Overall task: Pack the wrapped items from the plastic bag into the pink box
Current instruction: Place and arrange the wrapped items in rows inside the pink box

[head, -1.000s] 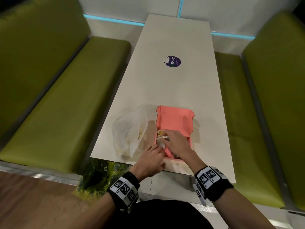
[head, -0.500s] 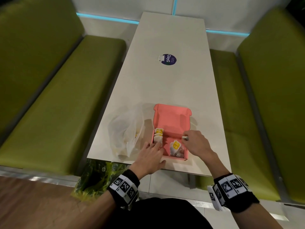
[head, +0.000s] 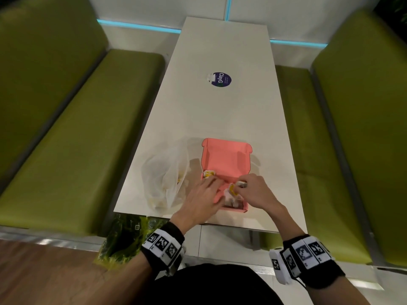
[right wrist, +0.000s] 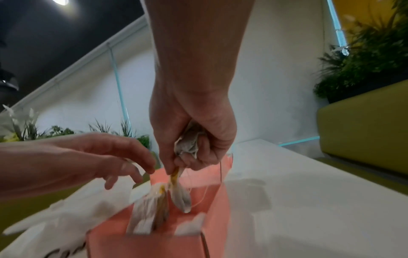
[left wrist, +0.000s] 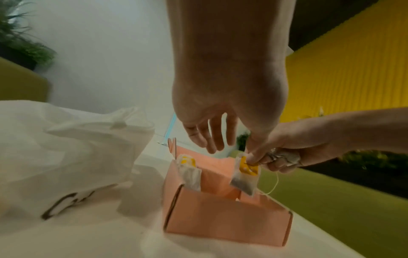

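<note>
Pink box (head: 224,159) is set open near the table's (head: 220,111) near edge, lid raised at the far side; white plastic bag (head: 164,179) lies just beside it on the left. Right hand (head: 253,190) is clenched on a crumpled tea bag (right wrist: 187,143), while a second tea bag (left wrist: 245,174) with a yellow tag is pinched at its top and hangs over the box. Left hand (head: 204,199) is held flat over the box, fingers extended, nothing grasped. Another tea bag (left wrist: 189,171) leans in the box's left corner.
</note>
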